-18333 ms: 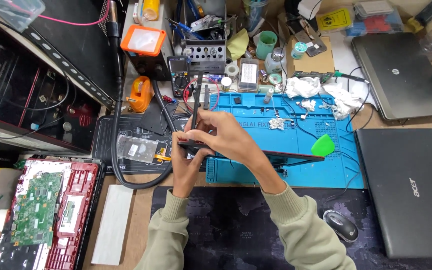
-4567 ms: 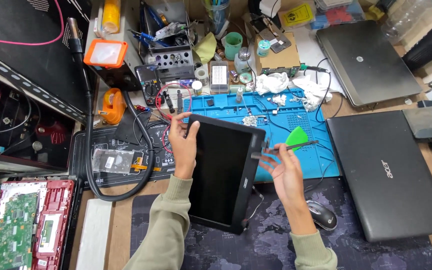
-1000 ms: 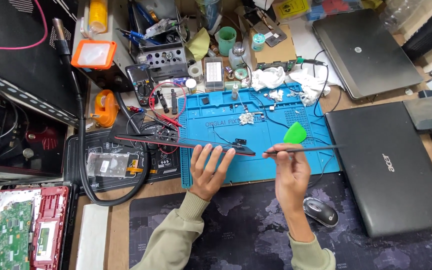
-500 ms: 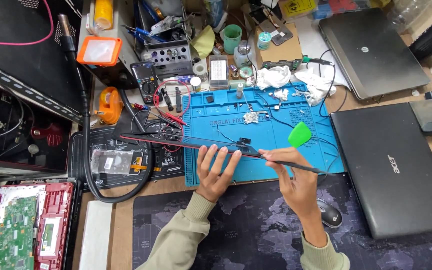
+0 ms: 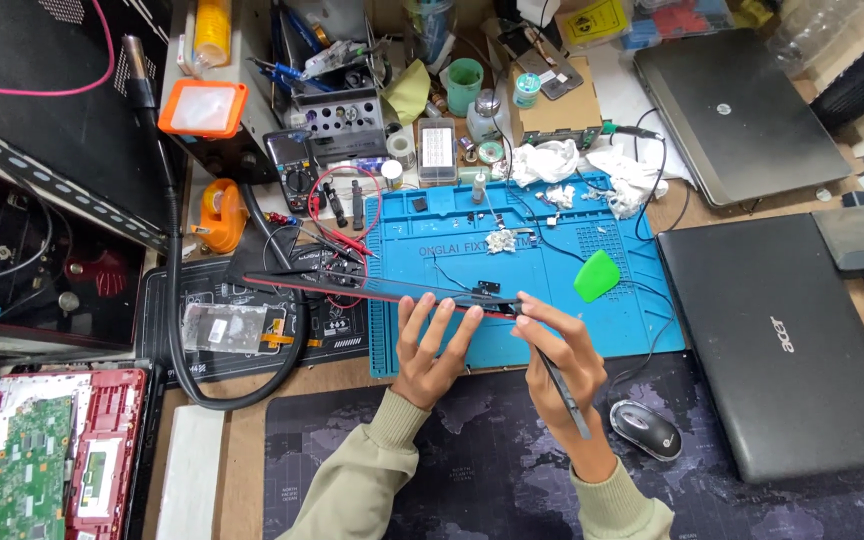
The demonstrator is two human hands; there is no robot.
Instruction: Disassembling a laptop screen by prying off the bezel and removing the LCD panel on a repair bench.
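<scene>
1. Pinched between the thumb and fingers of the right hand (image 5: 562, 365), just right of the frame's centre, is one corner of a thin black screen frame (image 5: 392, 290), so that hand is closed on it.
2. One long side of the frame runs from that corner up and left across the middle of the picture, with a red edge showing along it; a shorter side drops from the corner down and right, past the wrist.
3. Left hand (image 5: 432, 345) is spread open with fingers straight, their tips resting under or against the long side just left of the corner; whether it bears weight I cannot tell.
4. Both hands come up from the bottom centre in pale olive sleeves (image 5: 352, 480), over a dark desk mat (image 5: 472, 470).
5. Behind the frame lies a blue work mat (image 5: 542, 320) at the centre, carrying small white parts and a green plastic pick (image 5: 596, 276) toward its right side.
6. A black mouse (image 5: 645, 429) sits just beside the right wrist, lower right of centre.
7. A closed black laptop (image 5: 782, 340) lies at the right; a grey laptop (image 5: 737, 110) lies above it at upper right.
8. A red laptop base with a green circuit board (image 5: 27, 470) sits at lower left.
</scene>
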